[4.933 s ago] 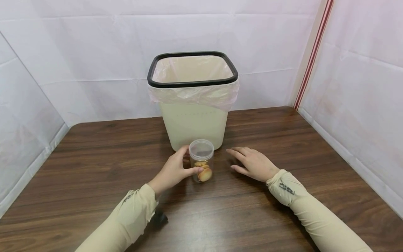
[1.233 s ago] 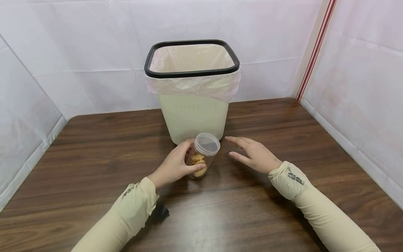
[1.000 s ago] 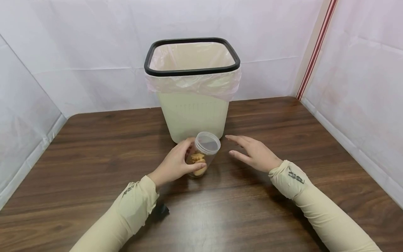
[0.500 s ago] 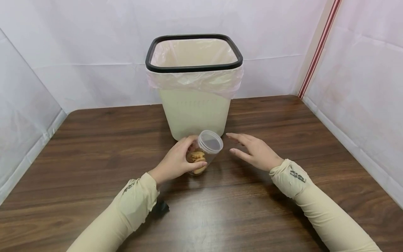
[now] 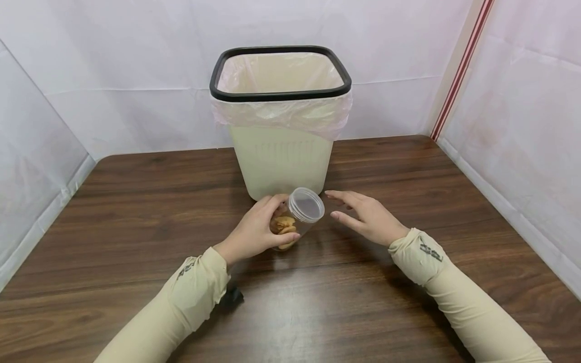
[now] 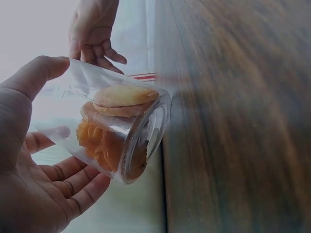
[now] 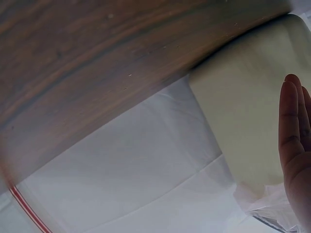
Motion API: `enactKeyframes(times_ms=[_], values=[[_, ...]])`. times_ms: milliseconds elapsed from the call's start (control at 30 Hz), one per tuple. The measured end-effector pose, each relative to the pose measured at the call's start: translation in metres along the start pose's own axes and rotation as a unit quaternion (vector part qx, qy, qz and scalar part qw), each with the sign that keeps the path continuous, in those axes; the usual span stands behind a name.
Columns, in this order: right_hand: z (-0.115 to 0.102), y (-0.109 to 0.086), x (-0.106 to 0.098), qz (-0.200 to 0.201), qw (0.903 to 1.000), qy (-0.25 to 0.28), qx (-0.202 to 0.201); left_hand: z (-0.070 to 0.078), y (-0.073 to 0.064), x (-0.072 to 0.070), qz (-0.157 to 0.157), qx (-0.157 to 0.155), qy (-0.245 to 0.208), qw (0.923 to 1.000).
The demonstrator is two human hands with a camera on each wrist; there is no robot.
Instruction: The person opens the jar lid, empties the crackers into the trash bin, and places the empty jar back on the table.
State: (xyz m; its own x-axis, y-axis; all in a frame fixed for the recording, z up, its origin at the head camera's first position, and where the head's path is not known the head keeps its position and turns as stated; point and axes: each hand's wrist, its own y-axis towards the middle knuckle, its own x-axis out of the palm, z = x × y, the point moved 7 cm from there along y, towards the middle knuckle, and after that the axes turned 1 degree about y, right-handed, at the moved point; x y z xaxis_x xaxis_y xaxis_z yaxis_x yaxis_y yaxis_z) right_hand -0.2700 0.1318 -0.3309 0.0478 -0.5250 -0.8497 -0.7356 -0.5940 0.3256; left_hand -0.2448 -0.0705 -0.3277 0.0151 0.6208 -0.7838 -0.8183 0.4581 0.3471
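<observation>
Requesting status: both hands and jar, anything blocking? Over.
Left hand grips tilted jar, biscuits inside. Right hand nearby, holding nothing. Bin behind; nothing seen blocking.

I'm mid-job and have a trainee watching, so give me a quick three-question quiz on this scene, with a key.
1. What shows inside the clear jar held by the left grip? A) coins B) biscuits C) screws
2. True or false: the clear jar stands upright.
3. Fill in: the waste bin has a rim coloured ____.

Key: 1. B. 2. False; it tilts, its top leaning to the person's right. 3. Black.
</observation>
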Motion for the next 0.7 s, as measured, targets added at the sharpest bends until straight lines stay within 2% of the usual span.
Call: enactKeyframes(times_ms=[700], values=[[-0.0029,0.001,-0.0008,0.004,0.9993,0.037,-0.01,0.005,0.0008,-0.0004,0.01,0.033,0.034,0.9988]])
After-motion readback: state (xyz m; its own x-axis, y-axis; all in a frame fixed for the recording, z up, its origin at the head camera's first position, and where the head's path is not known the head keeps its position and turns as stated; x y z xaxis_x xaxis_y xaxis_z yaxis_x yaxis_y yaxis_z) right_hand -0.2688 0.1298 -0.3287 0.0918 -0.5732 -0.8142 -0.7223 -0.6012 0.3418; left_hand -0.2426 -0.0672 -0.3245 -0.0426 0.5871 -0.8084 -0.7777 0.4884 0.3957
